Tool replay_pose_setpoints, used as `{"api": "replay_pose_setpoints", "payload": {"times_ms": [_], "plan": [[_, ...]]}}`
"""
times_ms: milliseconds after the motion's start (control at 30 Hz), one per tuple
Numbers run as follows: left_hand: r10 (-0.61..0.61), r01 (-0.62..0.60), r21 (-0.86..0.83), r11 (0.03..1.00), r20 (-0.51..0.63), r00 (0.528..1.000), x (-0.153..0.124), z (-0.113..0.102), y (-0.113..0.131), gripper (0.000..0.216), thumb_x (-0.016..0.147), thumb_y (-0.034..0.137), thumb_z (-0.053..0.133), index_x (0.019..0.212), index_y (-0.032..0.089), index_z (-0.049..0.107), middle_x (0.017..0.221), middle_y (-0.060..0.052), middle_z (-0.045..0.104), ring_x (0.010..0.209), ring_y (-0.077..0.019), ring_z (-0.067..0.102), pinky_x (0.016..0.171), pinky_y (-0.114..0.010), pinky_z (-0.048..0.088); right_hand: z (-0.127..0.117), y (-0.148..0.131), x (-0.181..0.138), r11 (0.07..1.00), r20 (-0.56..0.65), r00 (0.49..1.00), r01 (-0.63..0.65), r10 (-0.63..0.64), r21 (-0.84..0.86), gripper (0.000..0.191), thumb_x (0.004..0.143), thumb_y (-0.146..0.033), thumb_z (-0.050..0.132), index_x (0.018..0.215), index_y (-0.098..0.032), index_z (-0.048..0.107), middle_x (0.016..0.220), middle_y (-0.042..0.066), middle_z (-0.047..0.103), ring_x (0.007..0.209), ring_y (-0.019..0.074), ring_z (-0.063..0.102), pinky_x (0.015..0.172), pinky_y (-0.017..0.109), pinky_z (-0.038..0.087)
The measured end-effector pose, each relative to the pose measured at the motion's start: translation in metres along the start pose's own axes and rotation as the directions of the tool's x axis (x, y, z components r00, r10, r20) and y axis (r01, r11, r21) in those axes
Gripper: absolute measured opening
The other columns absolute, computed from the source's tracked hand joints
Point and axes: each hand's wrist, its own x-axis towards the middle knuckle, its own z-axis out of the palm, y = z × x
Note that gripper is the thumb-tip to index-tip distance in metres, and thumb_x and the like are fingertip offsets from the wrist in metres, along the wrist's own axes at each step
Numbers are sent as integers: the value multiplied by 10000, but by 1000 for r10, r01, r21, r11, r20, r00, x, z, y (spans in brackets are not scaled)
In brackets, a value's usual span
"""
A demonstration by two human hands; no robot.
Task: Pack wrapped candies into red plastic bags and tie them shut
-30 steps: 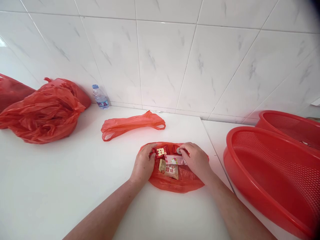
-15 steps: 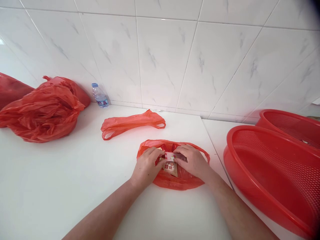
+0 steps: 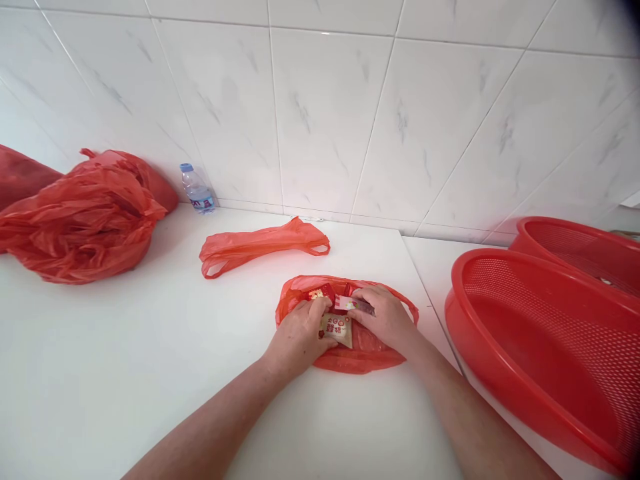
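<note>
A red plastic bag (image 3: pixel 350 363) lies spread on the white worktop with its mouth facing up and small snack packets inside. My left hand (image 3: pixel 303 333) is in the bag's left side, thumb and fingers closed round the left edge of a beige packet (image 3: pixel 337 328) with red print. Between the fingertips of my right hand (image 3: pixel 383 317) is a narrow pink packet (image 3: pixel 345 303), its right part covered by the fingers. Behind my left fingertips a red packet (image 3: pixel 320 292) with a pale picture shows against the bag's far wall.
A flat red bag (image 3: pixel 265 245) lies behind the working bag. Bunched red bags (image 3: pixel 95 220) and a water bottle (image 3: pixel 199 192) stand at the left by the tiled wall. Two red perforated baskets (image 3: pixel 525 353) fill the right side, beyond a worktop seam.
My left hand has moved off the pink packet, down onto the beige one. The right hand still holds the pink packet. More of the red and beige packets shows now.
</note>
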Motion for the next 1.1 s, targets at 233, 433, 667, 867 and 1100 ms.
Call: {"api": "replay_pose_setpoints", "payload": {"times_ms": [233, 433, 667, 867, 1100], "plan": [[20, -20, 21, 1000, -42, 999, 1, -1, 0, 504, 667, 197, 627, 1136, 250, 450, 978, -52, 635, 900, -252, 596, 700, -356, 488, 3, 5, 1, 1000, -32, 999, 17, -16, 18, 154, 825, -323, 576, 937, -220, 604, 922, 19, 639, 882, 185, 552, 734, 321, 447], [6, -5, 14, 1000, -46, 999, 2, -3, 1, 493, 680, 195, 630, 1132, 247, 440, 938, -36, 625, 887, -248, 587, 697, -361, 482, 3, 6, 1, 1000, -33, 999, 10, -9, 10, 150, 833, -340, 563, 921, -225, 605, 896, 15, 642, 854, 181, 564, 712, 318, 456], [-21, 18, -30, 999, -106, 994, 1, -5, 5, 454, 659, 192, 657, 1069, 238, 467, 905, -14, 615, 833, -218, 574, 663, -329, 471, 3, 2, 1, 993, -104, 989, 101, -107, -57, 328, 784, -311, 625, 1105, -262, 575, 1071, 28, 619, 1015, 210, 539, 836, 354, 453], [-25, 27, 5, 1000, -213, 977, 2, -7, 9, 359, 687, 230, 645, 1009, 234, 488, 859, -18, 612, 803, -213, 565, 681, -342, 462, -5, -13, -5, 992, -194, 973, 126, -124, -1, 242, 903, -346, 440, 792, -218, 614, 761, 31, 611, 775, 169, 550, 682, 293, 444], [-41, 20, -83, 996, -262, 964, 2, -9, 11, 319, 716, 264, 646, 997, 227, 500, 917, -40, 609, 850, -223, 586, 740, -370, 486, -3, -28, -9, 979, -72, 977, 201, -199, 19, 320, 851, -395, 498, 590, -215, 457, 589, -7, 470, 593, 140, 450, 560, 270, 371]]}}
